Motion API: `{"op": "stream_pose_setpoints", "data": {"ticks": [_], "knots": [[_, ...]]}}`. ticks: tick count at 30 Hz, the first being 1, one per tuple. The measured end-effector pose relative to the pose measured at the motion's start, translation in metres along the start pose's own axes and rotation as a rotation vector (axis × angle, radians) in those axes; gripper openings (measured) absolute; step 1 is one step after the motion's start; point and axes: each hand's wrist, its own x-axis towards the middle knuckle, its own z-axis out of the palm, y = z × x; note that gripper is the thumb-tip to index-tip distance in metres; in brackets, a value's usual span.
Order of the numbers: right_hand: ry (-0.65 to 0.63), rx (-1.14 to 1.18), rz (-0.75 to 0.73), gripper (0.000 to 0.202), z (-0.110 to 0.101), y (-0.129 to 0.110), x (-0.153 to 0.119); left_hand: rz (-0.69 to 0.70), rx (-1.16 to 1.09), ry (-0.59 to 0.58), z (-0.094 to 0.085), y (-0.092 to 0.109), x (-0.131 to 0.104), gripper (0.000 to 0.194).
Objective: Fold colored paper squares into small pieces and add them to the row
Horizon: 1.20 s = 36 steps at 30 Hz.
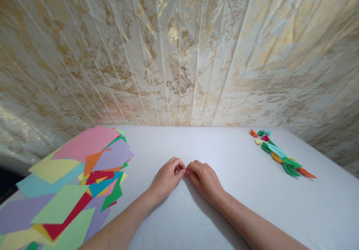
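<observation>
Over the middle of the white table [157, 141], my left hand [167, 177] and my right hand [206, 179] meet at the fingertips. Both are closed in a pinch. Between them shows a sliver of a small red piece [187, 169], probably paper; the fingers hide most of it, so its shape cannot be made out. On the right lies a row of small folded paper shapes [277, 151] in green, yellow, orange, light blue and red, apart from my hands.
A loose, overlapping heap of coloured paper sheets [66, 201] covers the table's left side, close to my left forearm. Behind the table's back edge hangs a pleated white and gold curtain [179, 55].
</observation>
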Motion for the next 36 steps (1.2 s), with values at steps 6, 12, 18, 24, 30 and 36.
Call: {"op": "stream_pose_setpoints", "data": {"ticks": [6, 12, 18, 24, 30, 36], "knots": [[0.009, 0.011, 0.0, 0.015, 0.0012, 0.0012, 0.0, -0.021, -0.004, 0.004, 0.0011, 0.0008, 0.0012, 0.005], [0.02, 0.01, -0.004, 0.015, 0.003, 0.0025, -0.0005, -0.048, -0.03, 0.006, 0.0009, 0.0036, 0.0032, 0.006], [0.022, 0.012, -0.011, 0.015, 0.0035, 0.0034, -0.0008, -0.042, -0.08, -0.007, -0.0009, 0.0029, 0.0051, 0.006], [0.003, 0.01, 0.001, 0.014, 0.0014, 0.0018, -0.0001, -0.025, -0.094, -0.013, -0.0006, 0.0012, 0.0046, 0.006], [-0.003, 0.004, 0.001, 0.014, 0.0008, 0.0019, -0.0005, -0.032, -0.063, -0.005, 0.0, 0.0013, 0.0048, 0.004], [0.003, -0.006, -0.011, 0.013, 0.003, 0.0019, 0.001, -0.051, -0.056, 0.001, 0.0014, 0.001, 0.0046, 0.004]]}}
